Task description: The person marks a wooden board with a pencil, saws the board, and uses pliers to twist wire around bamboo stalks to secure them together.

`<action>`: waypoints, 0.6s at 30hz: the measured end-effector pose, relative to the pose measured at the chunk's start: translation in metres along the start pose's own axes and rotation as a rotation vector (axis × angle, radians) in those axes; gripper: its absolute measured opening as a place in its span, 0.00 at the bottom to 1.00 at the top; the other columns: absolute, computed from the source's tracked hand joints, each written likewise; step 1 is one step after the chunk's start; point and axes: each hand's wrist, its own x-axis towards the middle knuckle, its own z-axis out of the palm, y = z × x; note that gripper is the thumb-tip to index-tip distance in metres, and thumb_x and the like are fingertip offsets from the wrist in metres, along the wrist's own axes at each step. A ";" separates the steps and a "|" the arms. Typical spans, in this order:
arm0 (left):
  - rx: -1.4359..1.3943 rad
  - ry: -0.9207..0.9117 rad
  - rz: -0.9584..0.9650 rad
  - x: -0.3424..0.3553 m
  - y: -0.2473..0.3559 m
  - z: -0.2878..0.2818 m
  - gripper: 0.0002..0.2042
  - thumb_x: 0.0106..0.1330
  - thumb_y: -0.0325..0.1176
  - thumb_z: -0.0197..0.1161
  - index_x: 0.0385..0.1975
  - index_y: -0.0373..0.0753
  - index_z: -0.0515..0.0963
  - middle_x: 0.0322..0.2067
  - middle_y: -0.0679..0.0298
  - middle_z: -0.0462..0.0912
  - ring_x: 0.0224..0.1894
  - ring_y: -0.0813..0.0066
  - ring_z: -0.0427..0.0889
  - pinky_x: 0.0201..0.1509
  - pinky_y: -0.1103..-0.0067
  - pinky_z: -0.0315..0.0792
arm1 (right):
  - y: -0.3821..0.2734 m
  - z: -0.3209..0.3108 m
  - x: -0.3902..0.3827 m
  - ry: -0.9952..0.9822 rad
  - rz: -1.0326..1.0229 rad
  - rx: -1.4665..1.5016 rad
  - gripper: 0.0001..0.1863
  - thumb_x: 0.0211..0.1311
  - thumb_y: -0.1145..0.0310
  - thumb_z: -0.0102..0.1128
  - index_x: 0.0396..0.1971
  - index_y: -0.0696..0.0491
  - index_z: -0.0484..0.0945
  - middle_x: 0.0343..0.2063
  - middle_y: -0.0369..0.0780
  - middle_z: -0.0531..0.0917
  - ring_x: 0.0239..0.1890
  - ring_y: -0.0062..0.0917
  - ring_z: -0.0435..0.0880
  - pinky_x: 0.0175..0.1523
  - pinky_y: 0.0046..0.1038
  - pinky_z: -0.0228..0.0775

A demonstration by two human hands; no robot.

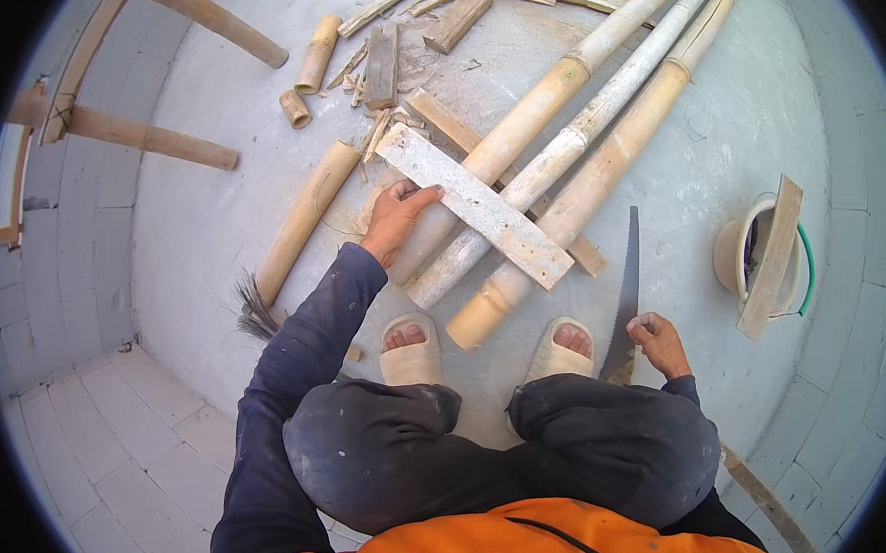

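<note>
My left hand (400, 219) grips the left edge of a short whitish wooden board (479, 206), its thumb on the top face. The board lies slantwise across three bamboo poles (607, 158), near their closer ends. My right hand (659, 343) is closed, thumb and fingers pinched together beside the blade of a handsaw (628, 292). Whatever those fingers hold, if anything, is too small to make out. The saw points away from me, its handle end partly hidden by my right knee. Under the poles runs a second wooden batten (445, 121).
Left of the poles lie a bamboo length (305, 219), a bundle of dark bristles (256, 311), and wood offcuts (382, 67). At right, a plank (771, 259) rests across a pale bucket (731, 256). Bamboo props (155, 139) jut in from the left. Block walls (852, 245) flank the floor.
</note>
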 end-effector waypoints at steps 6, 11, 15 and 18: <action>0.027 -0.027 0.131 0.015 -0.003 0.009 0.28 0.71 0.49 0.77 0.57 0.29 0.82 0.50 0.58 0.87 0.52 0.72 0.83 0.60 0.74 0.77 | 0.050 0.020 -0.026 0.214 -0.003 0.035 0.23 0.72 0.55 0.70 0.53 0.59 0.88 0.45 0.48 0.94 0.49 0.39 0.93 0.57 0.40 0.82; 0.010 0.023 0.034 0.002 -0.017 -0.027 0.18 0.76 0.46 0.71 0.51 0.35 0.82 0.46 0.68 0.82 0.46 0.79 0.78 0.58 0.77 0.72 | -0.030 -0.040 -0.044 0.941 -0.088 0.048 0.22 0.69 0.56 0.75 0.56 0.54 0.86 0.56 0.47 0.89 0.56 0.40 0.88 0.59 0.41 0.80; 0.108 -0.066 0.087 0.011 -0.014 -0.004 0.19 0.75 0.44 0.72 0.52 0.34 0.81 0.47 0.67 0.82 0.47 0.78 0.76 0.60 0.78 0.69 | -0.005 -0.106 -0.054 1.335 -0.080 -0.570 0.31 0.68 0.58 0.76 0.67 0.51 0.79 0.67 0.48 0.79 0.68 0.45 0.75 0.70 0.46 0.70; 0.173 -0.069 0.086 0.010 -0.009 -0.002 0.20 0.75 0.43 0.74 0.53 0.32 0.80 0.49 0.64 0.84 0.51 0.76 0.79 0.63 0.76 0.71 | 0.002 -0.118 -0.065 1.381 -0.056 -0.713 0.32 0.68 0.57 0.76 0.69 0.52 0.77 0.66 0.48 0.79 0.68 0.47 0.74 0.72 0.47 0.68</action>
